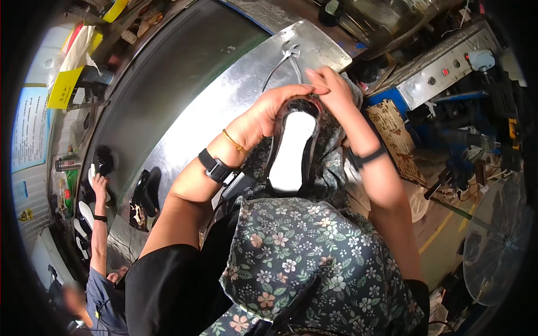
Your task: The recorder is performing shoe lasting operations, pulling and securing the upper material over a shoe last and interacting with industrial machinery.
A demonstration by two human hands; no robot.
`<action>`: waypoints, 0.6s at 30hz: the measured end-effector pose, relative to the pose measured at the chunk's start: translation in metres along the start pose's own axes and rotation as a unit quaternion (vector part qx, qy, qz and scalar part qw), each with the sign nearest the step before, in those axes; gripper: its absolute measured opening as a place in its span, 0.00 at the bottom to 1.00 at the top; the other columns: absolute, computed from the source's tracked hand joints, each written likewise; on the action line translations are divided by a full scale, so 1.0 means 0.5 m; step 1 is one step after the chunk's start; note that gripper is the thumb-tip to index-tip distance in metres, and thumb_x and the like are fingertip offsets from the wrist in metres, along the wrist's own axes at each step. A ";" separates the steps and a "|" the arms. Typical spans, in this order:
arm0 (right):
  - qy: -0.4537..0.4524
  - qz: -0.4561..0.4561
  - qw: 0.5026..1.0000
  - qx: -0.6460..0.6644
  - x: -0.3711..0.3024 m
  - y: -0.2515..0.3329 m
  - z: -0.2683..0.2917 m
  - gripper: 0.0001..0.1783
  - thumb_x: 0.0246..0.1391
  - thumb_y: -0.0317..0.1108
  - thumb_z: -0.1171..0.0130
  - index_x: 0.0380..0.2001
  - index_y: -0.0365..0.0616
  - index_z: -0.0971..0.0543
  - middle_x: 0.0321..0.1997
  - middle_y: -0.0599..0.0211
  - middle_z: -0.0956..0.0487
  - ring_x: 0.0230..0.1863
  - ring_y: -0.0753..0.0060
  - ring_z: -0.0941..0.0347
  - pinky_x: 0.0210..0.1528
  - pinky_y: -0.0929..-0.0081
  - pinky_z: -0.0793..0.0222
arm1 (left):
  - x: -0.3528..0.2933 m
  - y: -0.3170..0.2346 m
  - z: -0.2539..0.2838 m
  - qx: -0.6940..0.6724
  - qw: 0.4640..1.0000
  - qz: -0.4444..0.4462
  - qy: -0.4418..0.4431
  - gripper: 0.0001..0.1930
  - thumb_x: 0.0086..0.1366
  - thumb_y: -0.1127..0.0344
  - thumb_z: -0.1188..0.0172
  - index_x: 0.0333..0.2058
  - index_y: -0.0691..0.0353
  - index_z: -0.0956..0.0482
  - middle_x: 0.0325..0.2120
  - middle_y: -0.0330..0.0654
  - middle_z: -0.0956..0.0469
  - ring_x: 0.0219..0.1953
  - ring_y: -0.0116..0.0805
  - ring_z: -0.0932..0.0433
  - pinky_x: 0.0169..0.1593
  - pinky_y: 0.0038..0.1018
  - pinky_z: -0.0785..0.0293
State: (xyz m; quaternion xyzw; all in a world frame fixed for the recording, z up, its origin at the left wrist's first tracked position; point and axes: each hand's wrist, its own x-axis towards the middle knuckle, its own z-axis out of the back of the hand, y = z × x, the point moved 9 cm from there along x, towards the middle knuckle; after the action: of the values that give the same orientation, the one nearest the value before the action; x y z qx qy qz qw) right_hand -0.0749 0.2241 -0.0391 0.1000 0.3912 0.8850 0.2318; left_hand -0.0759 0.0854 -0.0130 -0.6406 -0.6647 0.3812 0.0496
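Note:
A black shoe [315,131] with a white insole [292,147] stands sole-down on my lap, on dark floral cloth [302,241]. My left hand [274,109] wraps around the side and far end of the shoe, its fingers closed on it. At the same end, my right hand [334,88] reaches over from the right, fingers loosely apart and slightly blurred, touching or very near my left fingertips. I see nothing held in it. Beyond both hands, a pair of metal pincers [291,53] lies on the shiny metal tabletop [196,123].
Left of my arm, dark shoes [143,196] stand on the table's edge. A dark conveyor belt [168,73] runs behind the tabletop. At far left a co-worker's hand [100,187] holds a white-and-black shoe. A control box [443,73] and a fan [499,241] stand at right.

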 end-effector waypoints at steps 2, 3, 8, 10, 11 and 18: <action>0.035 -0.007 0.996 -0.077 0.082 0.023 -0.080 0.36 0.51 0.63 0.44 0.43 0.35 0.24 0.48 0.45 0.25 0.48 0.51 0.27 0.51 0.62 0.32 | -0.019 -0.026 -0.039 0.032 0.999 0.001 -0.010 0.19 0.68 0.57 0.49 0.44 0.68 0.22 0.33 0.46 0.19 0.32 0.32 0.20 0.39 0.25 0.22; 0.037 -0.021 0.985 -0.167 0.103 0.028 -0.129 0.37 0.50 0.61 0.43 0.45 0.34 0.24 0.52 0.45 0.29 0.51 0.49 0.29 0.54 0.62 0.33 | -0.018 -0.026 -0.028 0.031 0.999 0.000 -0.017 0.19 0.68 0.57 0.49 0.44 0.68 0.22 0.33 0.46 0.19 0.32 0.32 0.20 0.39 0.25 0.22; 0.107 -0.093 0.970 -0.196 0.144 -0.009 -0.225 0.28 0.49 0.46 0.43 0.47 0.33 0.22 0.61 0.46 0.36 0.62 0.47 0.39 0.58 0.60 0.36 | -0.039 -0.024 -0.017 0.044 0.997 -0.066 -0.021 0.16 0.69 0.60 0.51 0.36 0.69 0.22 0.32 0.49 0.20 0.33 0.35 0.19 0.40 0.27 0.22; 0.141 -0.085 0.958 -0.234 0.166 -0.028 -0.215 0.28 0.49 0.46 0.44 0.47 0.36 0.22 0.60 0.47 0.35 0.63 0.48 0.41 0.58 0.60 0.36 | -0.044 -0.037 -0.015 0.061 0.995 -0.070 -0.033 0.15 0.69 0.62 0.52 0.35 0.69 0.22 0.32 0.50 0.20 0.34 0.35 0.19 0.40 0.27 0.22; 0.175 -0.070 0.943 -0.274 0.168 -0.024 -0.214 0.27 0.49 0.47 0.44 0.47 0.38 0.21 0.60 0.48 0.35 0.64 0.49 0.43 0.58 0.60 0.36 | -0.046 -0.036 -0.015 0.058 0.995 -0.071 -0.035 0.15 0.69 0.62 0.52 0.35 0.69 0.22 0.32 0.50 0.20 0.34 0.35 0.19 0.40 0.27 0.22; 0.122 -0.146 0.940 -0.284 0.144 0.044 -0.190 0.28 0.48 0.47 0.44 0.49 0.41 0.21 0.64 0.52 0.39 0.63 0.49 0.43 0.59 0.57 0.37 | -0.076 -0.033 -0.033 0.068 0.987 -0.127 -0.071 0.15 0.68 0.63 0.53 0.34 0.70 0.22 0.30 0.49 0.20 0.29 0.35 0.19 0.36 0.26 0.21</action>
State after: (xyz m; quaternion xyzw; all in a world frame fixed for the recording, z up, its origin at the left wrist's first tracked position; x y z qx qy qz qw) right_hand -0.1791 0.1852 -0.0871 -0.1368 0.1588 0.9212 0.3277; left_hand -0.0734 0.0608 0.0239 -0.5176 -0.7152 0.4604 0.0934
